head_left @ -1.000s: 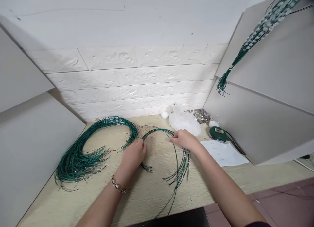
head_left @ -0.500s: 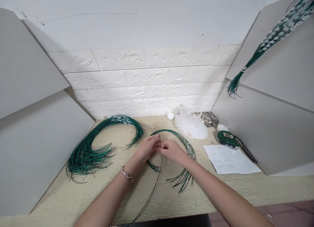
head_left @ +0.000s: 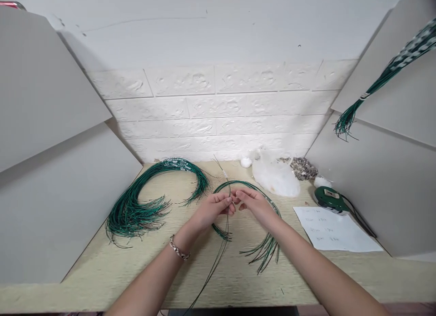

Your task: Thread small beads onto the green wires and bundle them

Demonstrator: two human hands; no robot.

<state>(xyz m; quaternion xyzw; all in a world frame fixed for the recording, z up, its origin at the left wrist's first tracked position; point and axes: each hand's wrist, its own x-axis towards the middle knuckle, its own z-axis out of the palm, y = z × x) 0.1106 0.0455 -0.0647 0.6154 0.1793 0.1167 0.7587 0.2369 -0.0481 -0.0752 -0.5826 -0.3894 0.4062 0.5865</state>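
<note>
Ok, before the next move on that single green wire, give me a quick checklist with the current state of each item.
1. Left hand pinches the single green wire: ok.
2. Right hand meets it at the same spot: ok.
3. White bead sits on the wire's upper end: ok.
4. Wire's lower end in view: not ok, it runs off the table edge.
5. Wire free of the small bundle beneath: cannot tell.
6. Large bundle lies apart from the hands: ok.

A single thin green wire (head_left: 227, 195) stands nearly upright, pinched between both hands, a small white bead (or two) near its top end. Its lower length trails down across the small green wire bundle (head_left: 262, 225) curved on the desk (head_left: 102, 270).
</note>
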